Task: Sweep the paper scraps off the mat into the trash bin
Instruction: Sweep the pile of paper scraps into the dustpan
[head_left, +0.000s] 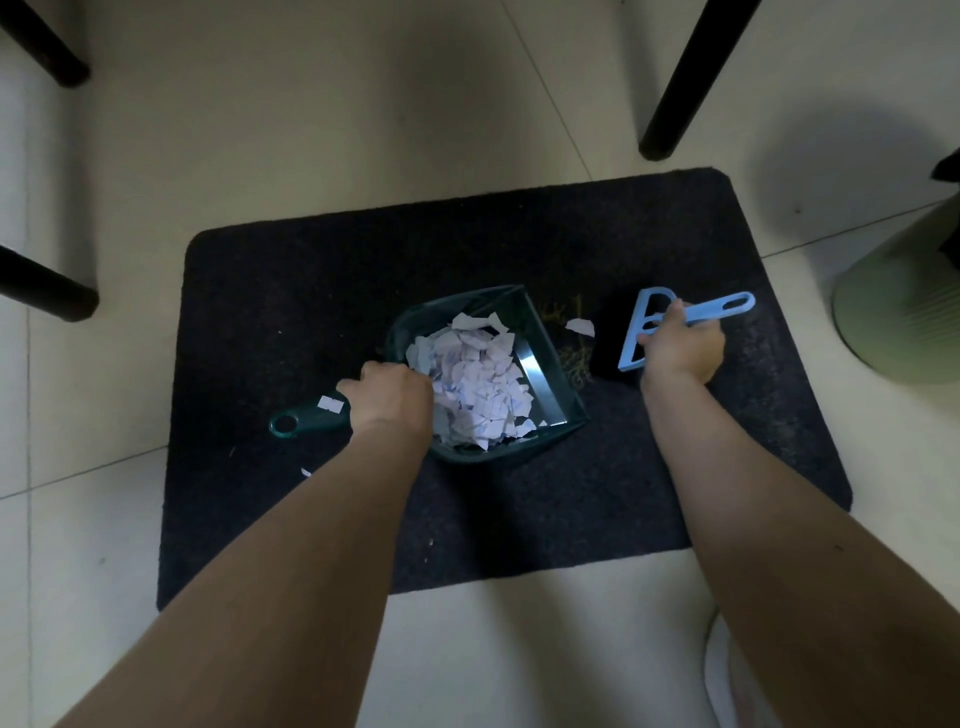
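A dark mat lies on the tiled floor. On it rests a green dustpan heaped with white paper scraps. My left hand grips the dustpan's handle, where one scrap sticks. My right hand holds a light blue brush just right of the pan's mouth. One loose scrap lies between pan and brush. A small scrap sits near the mat's left edge. The pale green trash bin stands at the right, off the mat.
Black furniture legs stand on the floor at the upper right, upper left and left. Some yellowish marks show on the mat by the pan's mouth. My knee in light cloth is at the bottom right.
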